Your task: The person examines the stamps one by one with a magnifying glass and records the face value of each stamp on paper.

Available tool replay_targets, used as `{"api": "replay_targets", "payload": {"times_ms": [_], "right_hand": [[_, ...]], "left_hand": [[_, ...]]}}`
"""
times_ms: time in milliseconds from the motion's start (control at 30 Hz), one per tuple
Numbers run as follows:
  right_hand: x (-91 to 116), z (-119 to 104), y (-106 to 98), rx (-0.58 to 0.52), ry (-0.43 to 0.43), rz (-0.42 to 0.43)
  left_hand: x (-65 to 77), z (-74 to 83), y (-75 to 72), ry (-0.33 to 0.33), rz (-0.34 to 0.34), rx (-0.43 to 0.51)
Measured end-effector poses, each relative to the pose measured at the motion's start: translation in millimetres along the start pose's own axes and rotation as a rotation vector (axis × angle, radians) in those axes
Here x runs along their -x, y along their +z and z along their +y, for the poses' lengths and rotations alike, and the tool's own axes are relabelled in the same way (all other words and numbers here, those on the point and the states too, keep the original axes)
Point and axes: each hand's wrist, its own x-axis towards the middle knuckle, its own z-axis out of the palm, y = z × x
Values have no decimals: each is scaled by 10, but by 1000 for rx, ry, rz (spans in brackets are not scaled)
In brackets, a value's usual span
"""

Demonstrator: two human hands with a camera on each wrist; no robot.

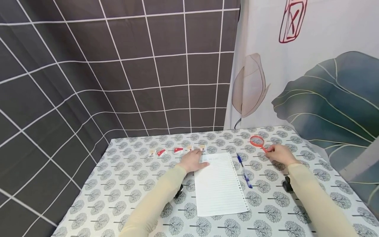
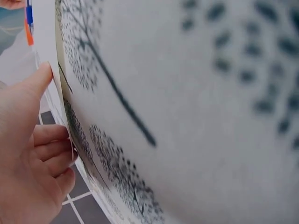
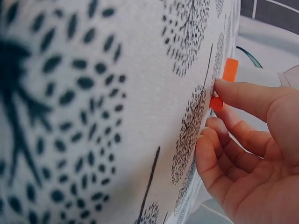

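My right hand point(image 1: 279, 154) pinches the end of the orange-red handle of a magnifying glass point(image 1: 264, 149) between thumb and fingers. Its round lens points away to the upper left, low over the cloth. In the right wrist view only orange bits of the magnifying glass point(image 3: 230, 70) show past the thumb. My left hand point(image 1: 190, 161) rests at the top left corner of a lined, hole-punched sheet of paper point(image 1: 219, 189), thumb over the sheet. Its fingertips reach close to a small tan card point(image 1: 202, 147). Faint writing marks the sheet's top line.
A blue pen point(image 1: 244, 171) lies just right of the sheet. Along the far side sit several small cards, among them a red-and-white card point(image 1: 178, 150) and another red card point(image 1: 161, 152). The tree-print tablecloth point(image 1: 124, 191) meets a dark gridded curtain point(image 1: 133, 98) behind.
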Motion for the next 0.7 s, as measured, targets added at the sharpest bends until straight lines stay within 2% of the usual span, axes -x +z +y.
{"api": "replay_targets", "payload": {"times_ms": [433,700], "right_hand": [[-45,1,9,-7,19,-18],[-55,40,24,-31,64,-9]], "left_hand": [[-15,-74,-50,37,22,-40],[12,-56,-22,35,39,-17]]}}
